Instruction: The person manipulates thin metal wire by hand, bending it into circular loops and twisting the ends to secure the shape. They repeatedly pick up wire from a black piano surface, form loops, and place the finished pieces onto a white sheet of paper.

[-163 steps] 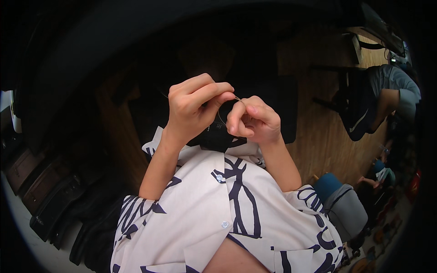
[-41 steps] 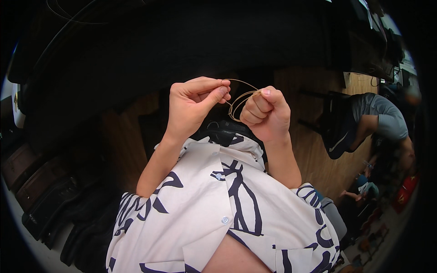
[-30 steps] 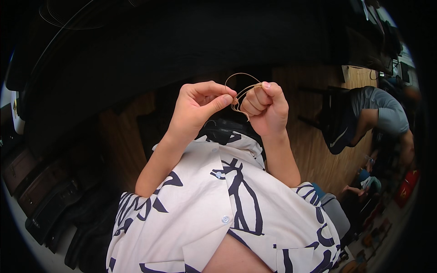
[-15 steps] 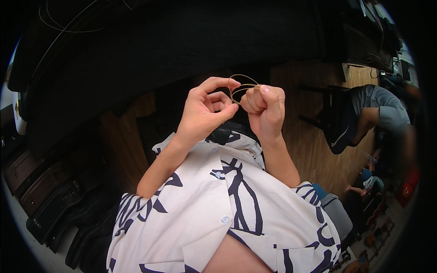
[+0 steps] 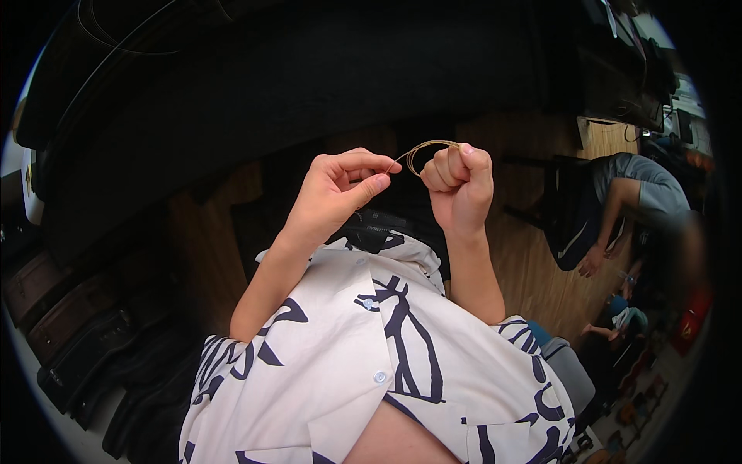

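Observation:
A thin, brass-coloured wire coil (image 5: 425, 145) arches between my hands. My right hand (image 5: 462, 185) is closed around one side of it, thumb against the curled index finger near the top. Slightly left of it, my left hand (image 5: 328, 193) pinches a fine strand from the loops between thumb and fingertips, its other fingers curled loosely. Below both hands lies the front of my white shirt (image 5: 332, 348) with dark line patterns.
A large black surface (image 5: 325, 69) spans the top, with thin strands at upper left. Several dark hard cases (image 5: 85, 332) stand at lower left. A person (image 5: 641, 193) in grey bends over at right above wooden floor (image 5: 533, 271). Other people and small instruments show lower right.
My left hand has dropped slightly and drawn away from my right, whose loops now arch flatter. The person at right has lowered an arm. Earlier, both hands were closer around less visible wire.

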Demonstrator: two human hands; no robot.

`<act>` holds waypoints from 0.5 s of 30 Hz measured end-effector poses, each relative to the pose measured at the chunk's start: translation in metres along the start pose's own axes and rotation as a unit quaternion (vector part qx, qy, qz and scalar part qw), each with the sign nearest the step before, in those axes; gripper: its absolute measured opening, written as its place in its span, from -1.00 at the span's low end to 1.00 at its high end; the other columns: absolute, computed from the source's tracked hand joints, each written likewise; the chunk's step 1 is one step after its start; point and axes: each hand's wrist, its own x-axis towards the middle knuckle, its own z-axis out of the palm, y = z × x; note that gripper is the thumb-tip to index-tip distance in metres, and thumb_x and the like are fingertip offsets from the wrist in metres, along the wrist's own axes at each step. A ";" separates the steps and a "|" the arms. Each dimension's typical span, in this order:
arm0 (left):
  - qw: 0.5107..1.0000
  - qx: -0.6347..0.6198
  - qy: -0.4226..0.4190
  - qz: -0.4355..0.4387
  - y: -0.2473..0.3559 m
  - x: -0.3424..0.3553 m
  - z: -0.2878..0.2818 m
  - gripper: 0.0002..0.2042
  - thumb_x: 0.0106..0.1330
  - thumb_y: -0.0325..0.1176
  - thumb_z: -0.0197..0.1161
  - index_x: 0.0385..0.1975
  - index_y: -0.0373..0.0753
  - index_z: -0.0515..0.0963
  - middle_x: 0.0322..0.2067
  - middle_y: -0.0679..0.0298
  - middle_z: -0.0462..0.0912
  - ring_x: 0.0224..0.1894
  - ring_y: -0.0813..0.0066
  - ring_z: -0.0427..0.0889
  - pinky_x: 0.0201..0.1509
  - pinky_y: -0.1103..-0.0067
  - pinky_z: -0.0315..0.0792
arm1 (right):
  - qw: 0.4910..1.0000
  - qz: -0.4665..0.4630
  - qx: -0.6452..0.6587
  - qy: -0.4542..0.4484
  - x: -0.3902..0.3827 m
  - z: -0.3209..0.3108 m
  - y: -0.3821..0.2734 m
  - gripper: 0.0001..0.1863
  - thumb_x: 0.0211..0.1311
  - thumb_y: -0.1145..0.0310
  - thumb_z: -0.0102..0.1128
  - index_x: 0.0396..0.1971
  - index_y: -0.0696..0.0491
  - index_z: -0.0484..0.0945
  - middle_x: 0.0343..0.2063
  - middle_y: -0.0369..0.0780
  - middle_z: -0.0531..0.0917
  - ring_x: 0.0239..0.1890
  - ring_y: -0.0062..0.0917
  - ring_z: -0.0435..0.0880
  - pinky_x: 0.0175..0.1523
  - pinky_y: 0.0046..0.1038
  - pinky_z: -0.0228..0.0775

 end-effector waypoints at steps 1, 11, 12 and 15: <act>1.000 -0.001 -0.001 0.020 -0.002 0.000 -0.001 -0.83 0.28 -0.48 0.37 -0.16 -0.32 0.71 -0.37 0.33 0.63 -0.43 0.67 0.51 -0.33 0.76 0.39 | 1.000 0.018 0.025 -0.006 0.001 -0.002 0.001 -0.49 0.41 0.29 -0.09 -0.78 -0.03 0.05 -0.82 -0.41 0.07 -0.73 -0.71 -0.07 -0.58 -0.51 -0.23; 0.977 0.057 0.122 0.166 -0.010 0.000 -0.006 -0.85 0.26 -0.62 0.34 -0.20 -0.34 0.73 -0.29 0.17 0.72 -0.26 0.44 0.76 -0.20 0.66 0.64 | 0.936 0.219 0.262 -0.088 -0.001 -0.003 0.017 -0.49 0.44 0.23 -0.17 -0.77 -0.11 -0.02 -0.82 -0.43 0.01 -0.75 -0.67 -0.10 -0.61 -0.51 -0.18; 0.977 0.039 0.125 0.168 -0.011 0.000 -0.005 -0.86 0.27 -0.61 0.35 -0.20 -0.35 0.72 -0.30 0.16 0.73 -0.25 0.42 0.77 -0.17 0.64 0.66 | 0.935 0.222 0.262 -0.087 -0.002 -0.001 0.020 -0.50 0.44 0.23 -0.17 -0.77 -0.11 -0.01 -0.82 -0.43 0.02 -0.75 -0.67 -0.10 -0.61 -0.51 -0.18; 0.983 -0.055 0.106 0.140 -0.010 -0.002 -0.002 -0.86 0.27 -0.57 0.36 -0.19 -0.35 0.71 -0.30 0.11 0.74 -0.23 0.36 0.79 -0.11 0.59 0.69 | 0.949 0.214 0.220 -0.065 -0.006 0.003 0.024 -0.49 0.44 0.24 -0.16 -0.78 -0.10 0.01 -0.82 -0.43 0.03 -0.75 -0.67 -0.09 -0.61 -0.50 -0.17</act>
